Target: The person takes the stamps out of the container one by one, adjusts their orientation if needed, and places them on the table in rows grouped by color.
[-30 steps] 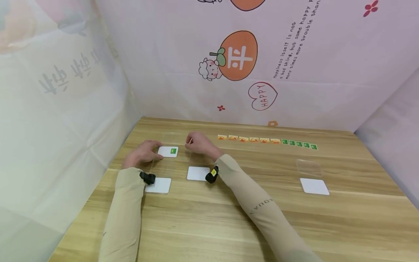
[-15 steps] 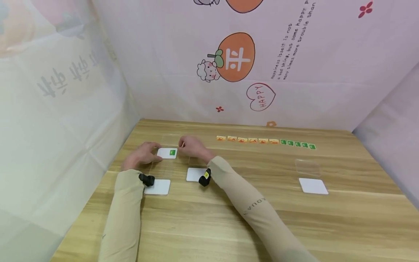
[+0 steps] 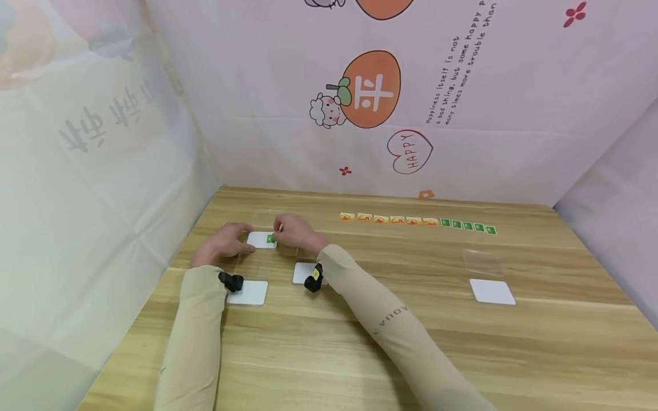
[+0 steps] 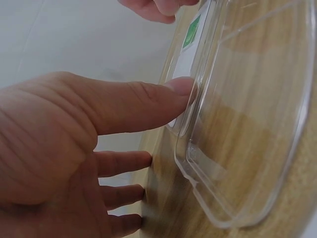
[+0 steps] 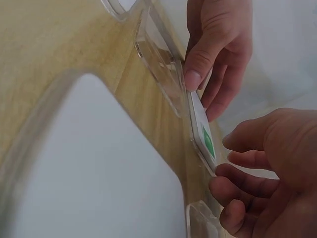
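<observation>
In the head view, a white card [image 3: 256,240] with a green sticker [image 3: 270,239] lies in a clear plastic case at the table's left side. My left hand [image 3: 224,241] holds the card's left end, thumb at the near edge and a finger at the far edge. The left wrist view shows that thumb [image 4: 143,105] pressing the case rim, other fingertips on the table. My right hand [image 3: 296,231] is at the card's right end, beside the sticker. In the right wrist view, my right hand's fingers [image 5: 252,188] curl loosely, thumb apart, with nothing seen between them.
More white cards in clear cases lie nearer me: one at left [image 3: 248,293], one under my right wrist [image 3: 303,273], one at right [image 3: 492,291]. Orange stickers [image 3: 381,219] and green stickers [image 3: 468,226] form a row at the back, before a printed cloth wall [image 3: 288,114].
My right hand has moved left to the right end of the card with the green sticker. My left hand has stayed on the card.
</observation>
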### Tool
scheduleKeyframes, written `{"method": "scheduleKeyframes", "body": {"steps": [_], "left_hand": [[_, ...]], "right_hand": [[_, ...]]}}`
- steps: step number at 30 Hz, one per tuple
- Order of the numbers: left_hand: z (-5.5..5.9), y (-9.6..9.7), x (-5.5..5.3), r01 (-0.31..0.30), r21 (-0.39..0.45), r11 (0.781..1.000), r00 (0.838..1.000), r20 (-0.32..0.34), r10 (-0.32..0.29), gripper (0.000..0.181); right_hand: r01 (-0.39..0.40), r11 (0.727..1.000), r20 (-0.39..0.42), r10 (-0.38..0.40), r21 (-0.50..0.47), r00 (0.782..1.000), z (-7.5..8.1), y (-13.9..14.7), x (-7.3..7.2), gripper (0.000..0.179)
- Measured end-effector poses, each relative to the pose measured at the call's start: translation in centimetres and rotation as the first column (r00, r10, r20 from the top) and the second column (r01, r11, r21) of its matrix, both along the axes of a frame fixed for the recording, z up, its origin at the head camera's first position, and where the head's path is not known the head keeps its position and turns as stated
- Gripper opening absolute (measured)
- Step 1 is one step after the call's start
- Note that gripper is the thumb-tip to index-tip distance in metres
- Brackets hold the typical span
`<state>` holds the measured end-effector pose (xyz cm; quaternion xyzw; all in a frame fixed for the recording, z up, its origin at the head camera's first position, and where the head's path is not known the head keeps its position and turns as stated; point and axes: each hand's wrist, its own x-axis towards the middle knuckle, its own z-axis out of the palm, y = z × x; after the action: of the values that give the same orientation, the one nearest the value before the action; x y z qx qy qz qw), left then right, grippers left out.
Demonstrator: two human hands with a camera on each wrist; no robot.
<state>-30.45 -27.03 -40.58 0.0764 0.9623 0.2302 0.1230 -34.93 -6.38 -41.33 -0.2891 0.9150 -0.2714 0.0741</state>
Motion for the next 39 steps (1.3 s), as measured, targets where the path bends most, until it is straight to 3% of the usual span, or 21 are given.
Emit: {"method": "scheduleKeyframes", "body": {"steps": [16, 25, 39], "left_hand": [[0.18, -0.07, 0.1, 0.007, -0.002, 1.0, 1.0, -0.021, -0.007, 0.054], [0.35, -0.03, 0.08, 0.001, 0.001, 1.0, 1.0, -0.014, -0.001, 0.053], [-0.12, -0.05, 0.16, -0.012, 0.013, 1.0, 1.0, -0.001, 0.012, 0.053]], "right_hand": [[0.032, 0.998, 0.057, -0.035, 0.045, 0.998, 0.17, -0.64, 0.22, 0.015], [0.043, 0.995, 0.045, -0.047, 0.092, 0.998, 0.13, -0.88, 0.11, 0.016], [0.052, 0.996, 0.086, -0.058, 0.072, 0.995, -0.13, -1.01, 0.17, 0.011]]}}
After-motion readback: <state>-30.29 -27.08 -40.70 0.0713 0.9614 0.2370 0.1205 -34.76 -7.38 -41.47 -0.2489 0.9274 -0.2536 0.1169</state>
